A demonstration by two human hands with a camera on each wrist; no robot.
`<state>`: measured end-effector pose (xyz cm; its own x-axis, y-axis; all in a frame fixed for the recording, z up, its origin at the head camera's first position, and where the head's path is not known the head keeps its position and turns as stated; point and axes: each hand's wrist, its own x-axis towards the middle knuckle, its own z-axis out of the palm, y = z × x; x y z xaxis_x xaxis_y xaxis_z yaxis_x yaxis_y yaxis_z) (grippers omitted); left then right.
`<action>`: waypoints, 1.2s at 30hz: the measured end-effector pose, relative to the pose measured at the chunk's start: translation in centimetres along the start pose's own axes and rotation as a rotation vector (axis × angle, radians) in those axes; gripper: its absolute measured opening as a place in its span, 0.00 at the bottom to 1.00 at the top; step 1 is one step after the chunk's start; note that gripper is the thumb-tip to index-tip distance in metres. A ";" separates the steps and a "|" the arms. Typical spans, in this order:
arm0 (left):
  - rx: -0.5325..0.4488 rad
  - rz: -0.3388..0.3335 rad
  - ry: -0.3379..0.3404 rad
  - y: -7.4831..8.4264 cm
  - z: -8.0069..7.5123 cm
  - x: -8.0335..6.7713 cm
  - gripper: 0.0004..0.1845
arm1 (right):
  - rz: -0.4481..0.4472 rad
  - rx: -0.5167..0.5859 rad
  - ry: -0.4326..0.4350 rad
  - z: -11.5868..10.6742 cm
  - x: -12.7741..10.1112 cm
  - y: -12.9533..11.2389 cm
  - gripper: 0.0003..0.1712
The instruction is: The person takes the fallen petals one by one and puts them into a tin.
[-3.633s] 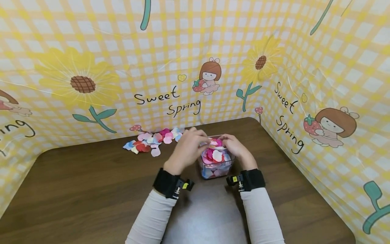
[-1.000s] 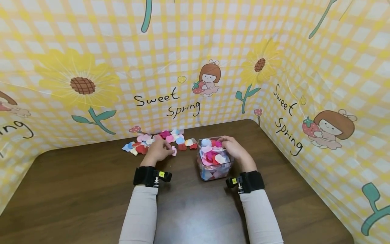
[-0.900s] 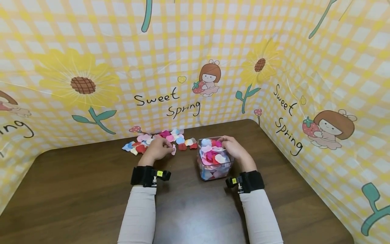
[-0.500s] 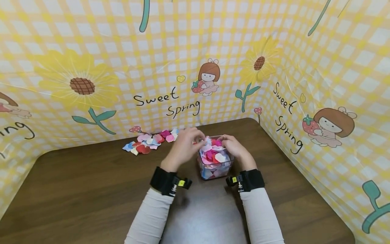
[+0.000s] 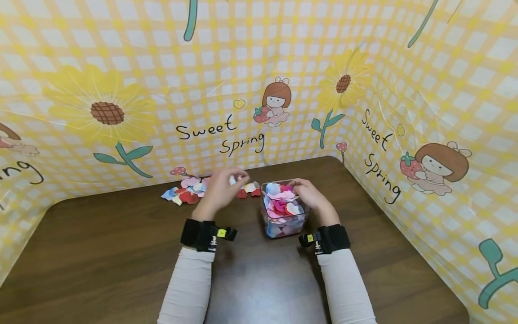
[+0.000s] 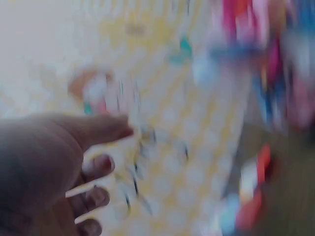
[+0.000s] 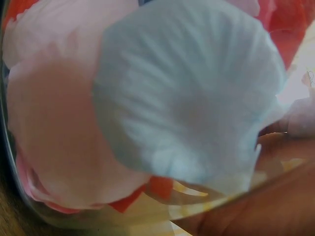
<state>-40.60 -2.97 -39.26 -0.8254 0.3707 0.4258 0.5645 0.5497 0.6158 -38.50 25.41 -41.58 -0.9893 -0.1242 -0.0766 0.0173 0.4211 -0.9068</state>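
My left hand [image 5: 220,191] hovers above the table between the loose fabric petals [image 5: 188,197] and the box. In the left wrist view that hand [image 6: 64,162] has loosely bent fingers, a stretched thumb and nothing in its grasp. With my right hand [image 5: 313,195] I grip the right back edge of a clear plastic box [image 5: 288,217], filled with pink, red, white and blue petals. Up close in the right wrist view, a pale blue petal [image 7: 187,93] covers much of the box's contents, and parts of my right hand [image 7: 290,147] show through the clear wall.
A few red and white petals [image 5: 252,187] lie just left of the box. The dark wooden table [image 5: 109,252] reaches back to a yellow checked sheet [image 5: 210,90], which also hangs along the right side.
My left hand went from the petals to the box with a pale pink petal, released it there, and has swung back left. The right hand keeps its grip on the box.
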 end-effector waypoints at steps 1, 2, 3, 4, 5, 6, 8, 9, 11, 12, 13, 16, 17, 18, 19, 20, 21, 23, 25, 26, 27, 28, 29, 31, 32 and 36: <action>0.042 -0.046 0.024 -1.1 -0.3 -0.2 0.10 | 0.002 -0.002 0.000 0.0 0.0 0.0 0.21; 0.091 -0.093 0.039 -2.3 -0.5 -0.3 0.11 | 0.003 -0.004 0.000 0.0 0.0 0.0 0.21; 0.136 -0.140 0.039 -3.3 -0.5 -0.5 0.13 | 0.003 -0.006 0.001 0.0 0.1 0.0 0.21; 0.177 -0.184 0.024 -4.3 -0.4 -0.7 0.17 | 0.003 -0.005 0.000 0.0 0.1 0.1 0.21; 0.215 -0.221 0.001 -5.2 -0.3 -0.9 0.20 | 0.004 -0.006 -0.001 0.0 0.1 0.1 0.21; 0.246 -0.244 -0.026 -5.9 -0.1 -1.0 0.23 | 0.005 -0.004 -0.002 0.0 0.1 0.1 0.21; 0.283 -0.283 -0.093 -7.0 0.4 -1.3 0.29 | 0.005 -0.003 -0.005 0.0 0.2 0.2 0.21; 0.295 -0.289 -0.123 -7.3 0.6 -1.3 0.31 | 0.003 -0.001 -0.007 0.0 0.1 0.2 0.21; 0.312 -0.299 -0.176 -7.8 1.0 -1.4 0.32 | 0.000 0.001 -0.007 0.0 0.1 0.2 0.21; 0.315 -0.307 -0.197 -7.9 1.1 -1.5 0.31 | 0.000 0.001 -0.006 -0.1 0.1 0.1 0.21; 0.315 -0.315 -0.213 -7.9 1.2 -1.5 0.31 | 0.001 0.000 -0.007 -0.1 0.0 0.1 0.22; 0.318 -0.317 -0.219 -7.9 1.2 -1.5 0.25 | 0.006 0.000 -0.004 -0.2 0.0 0.2 0.21; 0.318 -0.310 -0.209 -7.9 1.2 -1.5 0.21 | 0.009 -0.002 -0.001 -0.2 0.0 0.2 0.21; 0.312 -0.304 -0.198 -7.9 1.1 -1.4 0.18 | 0.009 -0.002 0.000 -0.3 0.0 0.2 0.22; 0.308 -0.294 -0.189 -7.9 1.1 -1.4 0.14 | 0.010 0.000 0.002 -0.3 0.1 0.3 0.22; 0.304 -0.286 -0.183 -7.9 1.0 -1.3 0.11 | 0.012 -0.001 0.006 -0.3 0.1 0.3 0.22; 0.295 -0.283 -0.186 -7.8 0.9 -1.2 0.08 | 0.012 -0.002 0.007 -0.4 0.1 0.3 0.22; 0.274 -0.289 -0.203 -7.8 0.7 -1.1 0.08 | 0.015 -0.002 0.010 -0.4 0.1 0.3 0.22; 0.263 -0.305 -0.230 -7.7 0.6 -1.1 0.10 | 0.019 0.002 0.012 -0.5 0.1 0.4 0.22; 0.248 -0.318 -0.246 -7.7 0.5 -1.1 0.11 | 0.020 0.003 0.010 -0.4 0.1 0.4 0.22; 0.231 -0.326 -0.267 -7.7 0.5 -1.1 0.11 | 0.019 0.003 0.008 -0.4 0.2 0.4 0.22; 0.205 -0.341 -0.290 -7.6 0.5 -1.2 0.11 | 0.020 0.004 0.008 -0.4 0.2 0.5 0.22; 0.179 -0.349 -0.317 -7.5 0.4 -1.3 0.10 | 0.019 0.003 0.006 -0.4 0.2 0.5 0.22; 0.111 -0.351 -0.378 -7.2 0.4 -1.4 0.06 | 0.016 0.002 0.002 -0.3 0.2 0.6 0.22; 0.074 -0.348 -0.407 -7.0 0.2 -1.5 0.04 | 0.016 0.002 -0.001 -0.3 0.2 0.6 0.22; -0.028 -0.249 -0.426 -5.2 -0.7 -1.3 0.04 | 0.017 0.000 -0.010 -0.2 0.1 0.4 0.23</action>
<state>-42.50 -6.87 -42.52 -0.8609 0.5069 -0.0423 0.3447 0.6425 0.6844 -38.66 25.74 -41.91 -0.9874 -0.1258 -0.0961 0.0342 0.4231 -0.9054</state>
